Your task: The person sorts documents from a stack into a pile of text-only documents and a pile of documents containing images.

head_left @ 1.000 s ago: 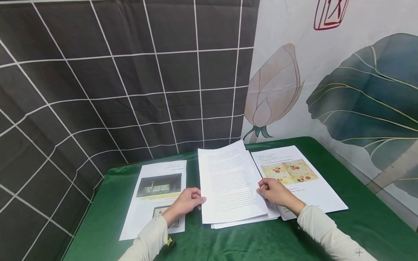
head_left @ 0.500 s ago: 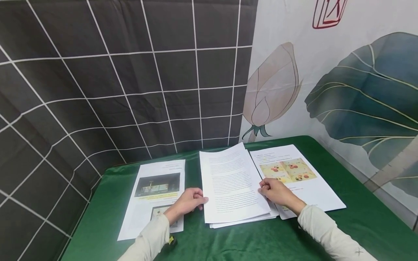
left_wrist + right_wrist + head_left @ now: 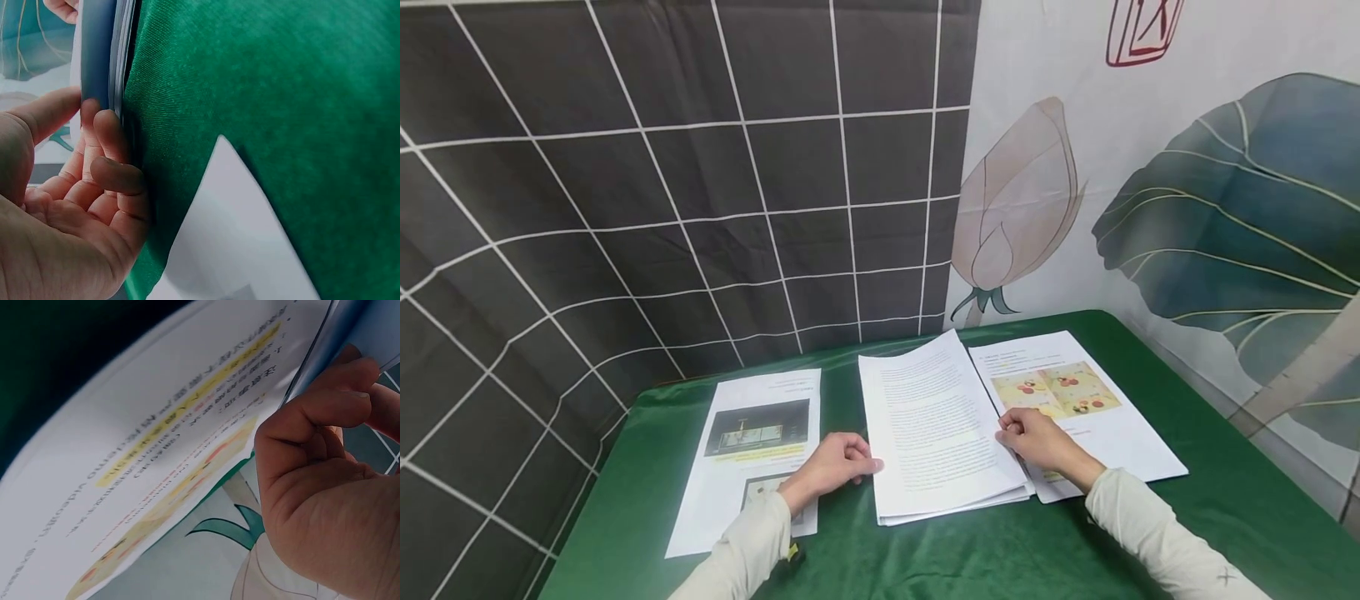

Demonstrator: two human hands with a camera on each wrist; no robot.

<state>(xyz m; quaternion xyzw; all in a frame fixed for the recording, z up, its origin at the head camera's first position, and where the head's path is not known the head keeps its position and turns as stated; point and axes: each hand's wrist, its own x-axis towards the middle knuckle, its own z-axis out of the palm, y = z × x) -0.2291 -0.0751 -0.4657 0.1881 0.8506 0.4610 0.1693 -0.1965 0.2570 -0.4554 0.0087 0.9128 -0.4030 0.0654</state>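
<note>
A printed top sheet covers a stack of papers, whose lower edge shows beneath it. My left hand pinches the sheet's left edge between thumb and fingertips; the left wrist view shows the raised sheet at the fingertips. On the opposite side, my right hand holds the right edge with curled fingers. In the right wrist view that hand has its fingertips against the bluish, shaded underside of the paper.
A printed page with dark pictures lies to the left, partly under my left forearm. To the right lies a page with a yellow picture, overlapped by my right hand. A small black-and-yellow object is beside my left sleeve. Green cloth covers the table.
The top sheet has shifted slightly right and toward me, so less of the stack sticks out at its lower and right edges. Both hands keep their hold. The head view has turned slightly right.
</note>
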